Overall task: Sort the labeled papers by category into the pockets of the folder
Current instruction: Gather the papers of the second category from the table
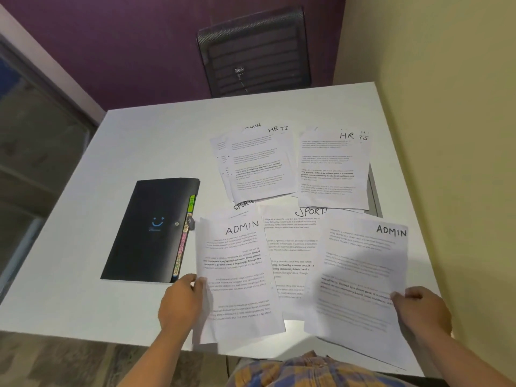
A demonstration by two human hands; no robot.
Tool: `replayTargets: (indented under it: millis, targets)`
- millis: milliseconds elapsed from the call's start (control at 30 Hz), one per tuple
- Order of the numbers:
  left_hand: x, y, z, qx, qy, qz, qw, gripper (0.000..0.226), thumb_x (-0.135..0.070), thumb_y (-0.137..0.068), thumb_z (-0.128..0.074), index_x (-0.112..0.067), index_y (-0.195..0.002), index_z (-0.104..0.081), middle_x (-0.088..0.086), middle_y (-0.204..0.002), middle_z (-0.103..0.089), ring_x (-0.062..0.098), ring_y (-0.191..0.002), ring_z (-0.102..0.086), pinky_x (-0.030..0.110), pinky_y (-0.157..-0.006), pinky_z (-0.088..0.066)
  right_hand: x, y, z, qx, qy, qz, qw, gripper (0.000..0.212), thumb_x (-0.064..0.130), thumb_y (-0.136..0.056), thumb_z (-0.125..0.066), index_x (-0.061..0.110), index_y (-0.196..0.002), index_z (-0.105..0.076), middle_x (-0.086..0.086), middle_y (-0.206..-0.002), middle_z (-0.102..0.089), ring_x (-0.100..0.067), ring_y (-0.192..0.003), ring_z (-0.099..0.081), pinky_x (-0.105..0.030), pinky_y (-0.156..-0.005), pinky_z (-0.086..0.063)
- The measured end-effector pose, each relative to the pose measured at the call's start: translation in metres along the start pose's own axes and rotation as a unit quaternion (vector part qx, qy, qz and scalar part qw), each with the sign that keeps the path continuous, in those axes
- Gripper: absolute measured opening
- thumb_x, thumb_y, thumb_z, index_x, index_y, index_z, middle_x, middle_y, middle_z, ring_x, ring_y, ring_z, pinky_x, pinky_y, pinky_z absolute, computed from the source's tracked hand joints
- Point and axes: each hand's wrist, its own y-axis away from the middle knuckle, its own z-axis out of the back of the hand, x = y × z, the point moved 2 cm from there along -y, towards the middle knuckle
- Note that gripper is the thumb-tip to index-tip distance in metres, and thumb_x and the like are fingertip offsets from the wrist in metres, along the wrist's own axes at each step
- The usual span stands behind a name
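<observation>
A black folder [152, 230] lies shut on the white table [139, 141], coloured pocket tabs showing along its right edge. To its right, printed papers are spread out. My left hand [181, 300] grips the left edge of a sheet marked ADMIN [237, 275]. My right hand [421, 308] holds the right edge of another ADMIN sheet [360, 277], lifted a little off the table. Between them lies a SPORTS sheet [293, 252]. Further back are two stacks topped by HR sheets, one on the left [259, 163] and one on the right [332, 169].
A black mesh chair [254, 51] stands behind the table's far edge against a purple wall. A yellow wall runs along the table's right side. The table's near edge is just below my hands.
</observation>
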Motion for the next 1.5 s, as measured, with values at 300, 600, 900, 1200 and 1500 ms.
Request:
replayTargets:
  millis: [300,600,900,1200,1500]
  targets:
    - [0.011,-0.020,0.003,0.065,0.127,-0.007,0.990,0.030,-0.025,-0.097,-0.059,-0.007,-0.078,-0.073,-0.006,-0.061,-0.062,0.010,-0.060,-0.059,0.016,-0.051,-0.037,0.015,0.021,0.010,-0.025,-0.136,0.094,0.986,0.014,0.014,-0.088,-0.073,0.006,-0.081,-0.064,-0.014,-0.070,-0.061,-0.028,-0.062,-0.051,-0.028,-0.054,-0.039]
    - [0.025,-0.052,0.021,0.037,0.061,-0.034,0.997,0.019,-0.032,-0.094,-0.056,-0.028,-0.076,-0.063,-0.009,-0.077,-0.068,0.018,-0.070,-0.062,0.029,-0.063,-0.052,0.065,0.080,0.007,-0.074,-0.294,0.108,0.947,0.011,0.014,-0.086,-0.075,0.017,-0.084,-0.065,0.018,-0.058,-0.068,0.003,-0.039,-0.051,-0.004,-0.042,-0.039]
    - [0.027,-0.072,0.048,0.015,0.213,-0.118,0.970,0.019,-0.026,-0.101,-0.047,-0.030,-0.085,-0.058,-0.010,-0.080,-0.066,0.010,-0.070,-0.061,0.024,-0.056,-0.049,0.107,0.126,-0.031,0.011,-0.412,0.092,0.907,0.014,0.005,-0.093,-0.064,0.004,-0.107,-0.062,0.003,-0.072,-0.075,-0.004,-0.049,-0.064,-0.014,-0.045,-0.049]
    - [0.009,-0.096,0.067,0.153,0.492,-0.014,0.857,0.011,-0.020,-0.096,-0.060,-0.019,-0.103,-0.069,0.002,-0.101,-0.074,0.023,-0.095,-0.070,0.042,-0.087,-0.057,0.186,0.162,-0.087,0.184,-0.411,0.119,0.885,0.063,0.034,-0.061,-0.089,0.005,-0.113,-0.067,-0.012,-0.110,-0.076,-0.028,-0.099,-0.073,-0.043,-0.091,-0.058]
    - [0.004,-0.084,0.086,0.298,0.507,-0.043,0.807,0.033,-0.043,-0.102,-0.043,-0.025,-0.111,-0.069,-0.004,-0.102,-0.077,0.017,-0.094,-0.073,0.034,-0.079,-0.057,0.216,0.179,-0.116,0.244,-0.295,0.156,0.910,0.033,0.007,-0.090,-0.068,0.012,-0.123,-0.067,-0.001,-0.113,-0.076,-0.020,-0.105,-0.072,-0.040,-0.097,-0.053]
